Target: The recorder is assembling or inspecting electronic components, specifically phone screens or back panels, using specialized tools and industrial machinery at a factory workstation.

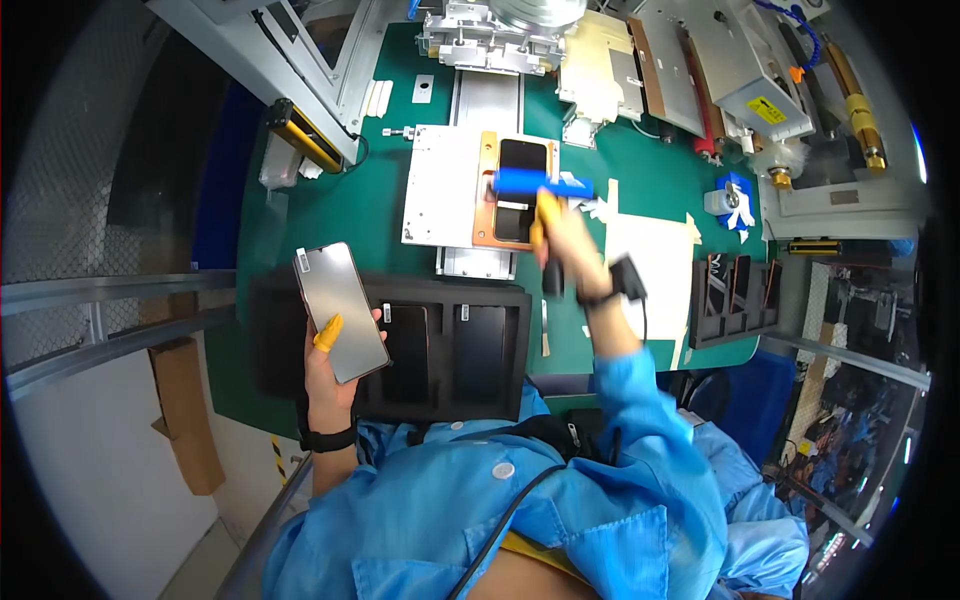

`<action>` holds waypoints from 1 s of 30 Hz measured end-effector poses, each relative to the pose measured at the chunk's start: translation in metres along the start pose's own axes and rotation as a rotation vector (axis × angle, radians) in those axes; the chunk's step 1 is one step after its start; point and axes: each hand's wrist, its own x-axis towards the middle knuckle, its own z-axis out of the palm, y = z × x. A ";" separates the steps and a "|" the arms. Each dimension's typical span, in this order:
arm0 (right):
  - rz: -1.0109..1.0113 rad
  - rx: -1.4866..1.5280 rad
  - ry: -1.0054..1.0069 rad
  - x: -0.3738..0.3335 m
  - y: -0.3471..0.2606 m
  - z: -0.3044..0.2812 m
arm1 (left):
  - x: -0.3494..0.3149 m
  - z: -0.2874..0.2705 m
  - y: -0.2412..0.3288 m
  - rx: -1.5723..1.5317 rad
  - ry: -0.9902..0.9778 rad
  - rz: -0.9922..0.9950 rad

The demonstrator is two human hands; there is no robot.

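Note:
My left hand (322,372), with a yellow finger cot on its thumb, grips a phone-sized glass panel (350,300) by its lower part. The panel is grey and shiny, with a small white label at one corner. My right hand (568,240), also with yellow on a finger, is closed around the dark handle of a blue roller (520,182). That roller lies across a dark phone panel (522,155) seated in an orange fixture (484,222); whether it touches is unclear. The fixture sits on a white plate (432,190).
In front of me, a black foam tray (440,400) holds dark panels with white labels. At the right are a taped white sheet (640,270) and a slotted dark rack (735,325). Metal machinery (495,45) stands at the back, and a yellow-black sensor bar (305,135) stands left.

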 end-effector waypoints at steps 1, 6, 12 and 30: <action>0.014 0.035 0.012 -0.029 0.018 0.004 | 0.003 0.001 -0.002 0.008 -0.001 0.003; 0.061 0.091 0.080 -0.023 -0.020 -0.003 | 0.021 0.007 -0.003 0.033 -0.036 -0.060; 0.034 0.206 0.051 0.057 -0.028 -0.015 | 0.026 0.025 -0.009 -0.062 -0.132 -0.156; 0.071 0.289 0.628 -0.024 0.175 -0.151 | 0.020 0.072 -0.036 -0.149 -0.428 -0.238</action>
